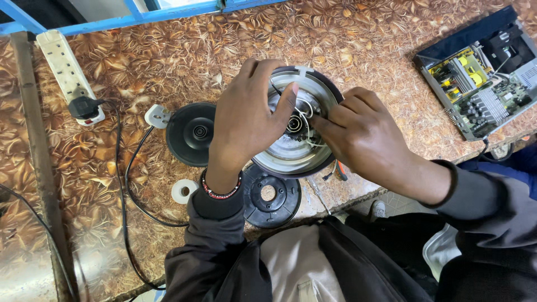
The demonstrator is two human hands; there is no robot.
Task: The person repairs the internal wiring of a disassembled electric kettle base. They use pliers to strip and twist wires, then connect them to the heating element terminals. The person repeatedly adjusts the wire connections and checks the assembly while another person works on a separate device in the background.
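Nearest the lens: dark jacket sleeves and lap, pressed up against the near edge of the worktop [112, 67]. Just inside that edge, black round cover plate [271, 194] with centre hole, lying flat, likely parked there to stay within reach.

Upturned kettle body [299, 126] mid-worktop toward the near edge, underside facing up, metal base and centre connector exposed. Left hand [243, 120] draped over its left rim, fingers loosely spread, thumb reaching to the centre; looks like bracing against rotation. Right hand [363, 131] over the right rim, fingertips pressed together, apparently pinching thin white wires [306, 120] at the centre; exact grip partly hidden.

Left of the body, touching or nearly so: black round power base [193, 134], its white plug [158, 116] beside it, black cord [126, 179] looping toward the near-left edge. Small white ring [183, 191] near the left wrist. Thin screwdriver-like tool [319, 193] by the near edge, under the right hand.

Far-left corner: white power strip [67, 70] with black plug inserted. Far-right corner: opened electronics box [481, 72], circuit boards showing, overhanging the right edge slightly.

Open room: wide bare stretch behind the kettle toward the far edge, and between kettle and box. Near edge crowded; little margin for the cover plate and the tool.
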